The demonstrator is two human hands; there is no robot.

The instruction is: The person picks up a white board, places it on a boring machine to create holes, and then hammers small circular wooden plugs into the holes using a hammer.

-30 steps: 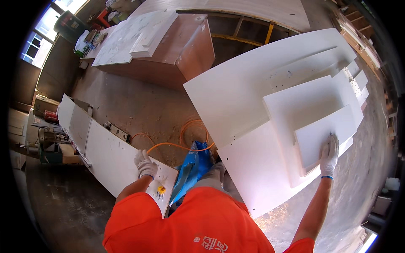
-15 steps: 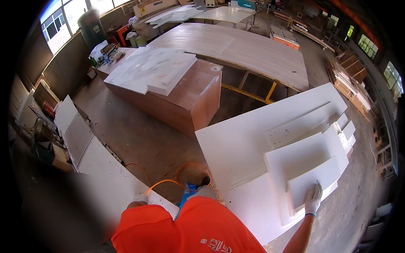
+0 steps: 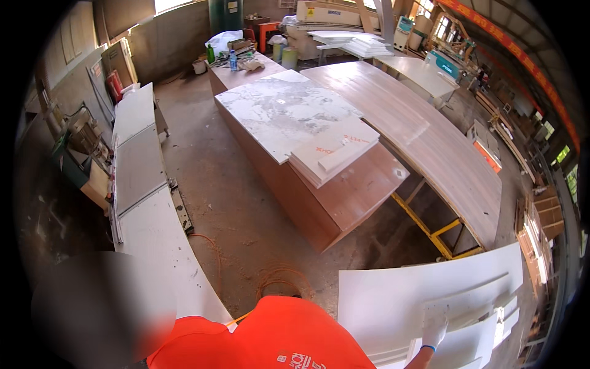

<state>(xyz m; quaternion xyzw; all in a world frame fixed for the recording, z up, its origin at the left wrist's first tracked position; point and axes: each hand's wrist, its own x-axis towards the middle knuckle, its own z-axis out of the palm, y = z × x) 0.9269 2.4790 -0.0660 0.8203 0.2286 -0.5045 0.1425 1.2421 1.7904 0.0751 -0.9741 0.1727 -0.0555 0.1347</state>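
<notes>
My right hand (image 3: 434,332), in a white glove with a blue cuff, is at the lower right over a stack of white panels (image 3: 464,344). Its fingers blend into the white boards, so whether they grip an edge or lie flat is unclear. Beneath the stack lies a large white sheet (image 3: 375,295), with narrower white strips (image 3: 473,298) on it. My left hand is out of the picture, and my orange shirt fills the lower middle.
A long white-topped bench (image 3: 160,246) runs along the left. Ahead stands a brown box-shaped bench (image 3: 350,200) bearing a marble-patterned sheet (image 3: 289,111) and stacked white boards (image 3: 335,150). Behind it is a wood-topped table (image 3: 424,135) with a yellow frame. An orange hose (image 3: 218,258) lies on the floor.
The view has swung left and up, so the benches sit lower and further right. My gloved left hand, earlier by the left bench, has gone from view. My right hand is still at the white panels.
</notes>
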